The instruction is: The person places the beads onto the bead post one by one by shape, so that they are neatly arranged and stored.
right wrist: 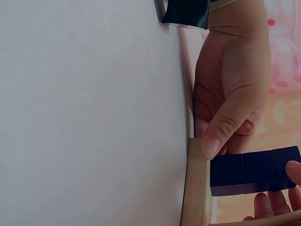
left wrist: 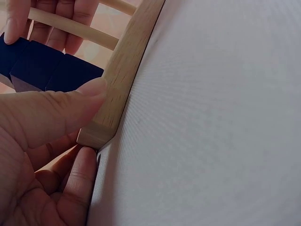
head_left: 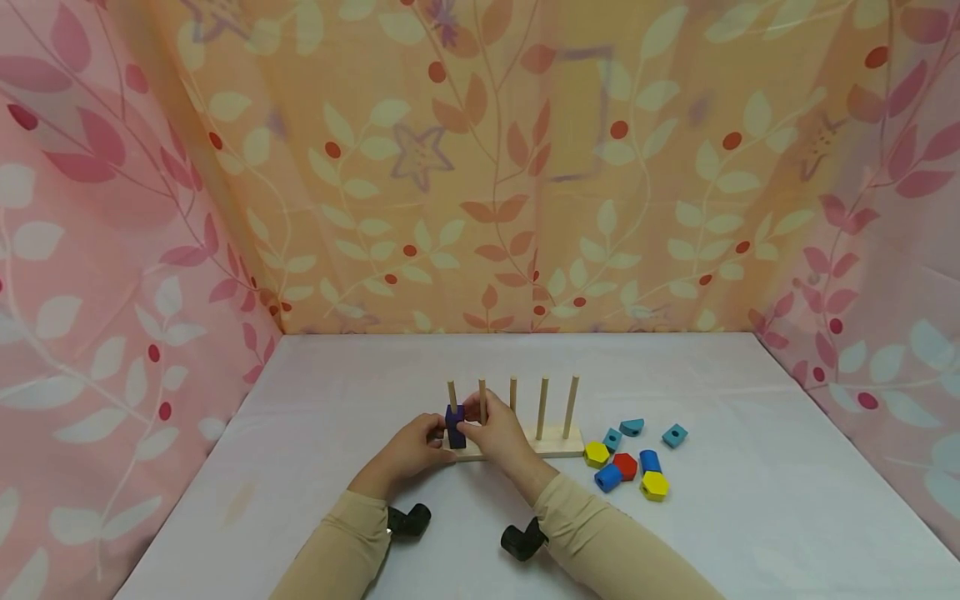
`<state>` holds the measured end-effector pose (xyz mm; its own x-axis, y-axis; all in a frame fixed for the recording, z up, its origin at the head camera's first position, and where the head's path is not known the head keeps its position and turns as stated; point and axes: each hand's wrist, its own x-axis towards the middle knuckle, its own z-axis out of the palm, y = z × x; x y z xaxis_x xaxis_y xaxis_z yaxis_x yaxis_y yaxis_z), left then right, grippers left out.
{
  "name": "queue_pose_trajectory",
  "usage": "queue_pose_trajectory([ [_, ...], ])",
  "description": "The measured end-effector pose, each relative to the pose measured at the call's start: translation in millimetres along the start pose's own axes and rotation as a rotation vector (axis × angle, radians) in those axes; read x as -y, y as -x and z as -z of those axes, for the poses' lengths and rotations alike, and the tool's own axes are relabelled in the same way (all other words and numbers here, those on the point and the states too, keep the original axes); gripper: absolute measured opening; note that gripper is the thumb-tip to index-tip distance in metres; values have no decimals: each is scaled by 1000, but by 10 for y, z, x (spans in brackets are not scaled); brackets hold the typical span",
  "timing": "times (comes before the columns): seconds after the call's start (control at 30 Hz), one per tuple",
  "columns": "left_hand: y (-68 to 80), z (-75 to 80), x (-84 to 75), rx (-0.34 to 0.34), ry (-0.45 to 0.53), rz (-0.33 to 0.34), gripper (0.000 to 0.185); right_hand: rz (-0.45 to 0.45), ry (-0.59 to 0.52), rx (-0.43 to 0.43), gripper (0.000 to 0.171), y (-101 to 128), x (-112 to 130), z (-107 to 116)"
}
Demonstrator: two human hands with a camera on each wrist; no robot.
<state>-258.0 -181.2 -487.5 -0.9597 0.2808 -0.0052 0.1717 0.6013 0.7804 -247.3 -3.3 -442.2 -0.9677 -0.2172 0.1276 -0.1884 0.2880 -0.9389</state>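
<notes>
A wooden base (head_left: pixel 555 443) with several upright pegs (head_left: pixel 542 407) stands mid-table. Dark blue blocks (head_left: pixel 455 427) are stacked on the leftmost peg. My left hand (head_left: pixel 437 435) holds the base's left end, thumb (left wrist: pixel 56 110) pressed on the wood (left wrist: pixel 124 61) just below the blue stack (left wrist: pixel 47 70), fingers curled beside it. My right hand (head_left: pixel 468 417) pinches the top blue block (right wrist: pixel 282 169), with a fingertip (right wrist: pixel 294 170) on it and the other fingers behind the second peg (left wrist: pixel 70 29). The base's end (right wrist: pixel 196 188) and my left hand (right wrist: pixel 230 94) show in the right wrist view.
Several loose blocks lie right of the base: yellow (head_left: pixel 596 454), red (head_left: pixel 625 465), blue (head_left: pixel 608 477) and teal (head_left: pixel 674 435). The white tabletop (head_left: pixel 750 500) is walled in by leaf-patterned cloth (head_left: pixel 480 167) at the back and both sides. The other pegs are bare.
</notes>
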Motion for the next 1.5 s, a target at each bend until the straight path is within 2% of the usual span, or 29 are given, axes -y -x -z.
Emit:
queue_pose_trajectory([
  [0.23,-3,-5,6,1,-5,9,44,11,34,11,25,21,-21,11],
  [0.43,7,-10,-13,3,8,21,46,60,90,24,38,118,-13,88],
  [0.67,9,-11,-20,-3,3,13,45,95,61,53,42,215,45,219],
  [0.9,14,-15,-46,-2,22,19,44,61,17,102,42,275,18,379],
  [1.2,9,-17,-45,-12,-8,23,44,7,114,105,23,359,-89,720],
  [1.33,14,-14,-49,-7,-3,17,45,-15,151,86,17,382,-123,946],
  [1.5,13,-14,-38,-7,-5,10,44,0,228,74,15,417,-188,1257],
])
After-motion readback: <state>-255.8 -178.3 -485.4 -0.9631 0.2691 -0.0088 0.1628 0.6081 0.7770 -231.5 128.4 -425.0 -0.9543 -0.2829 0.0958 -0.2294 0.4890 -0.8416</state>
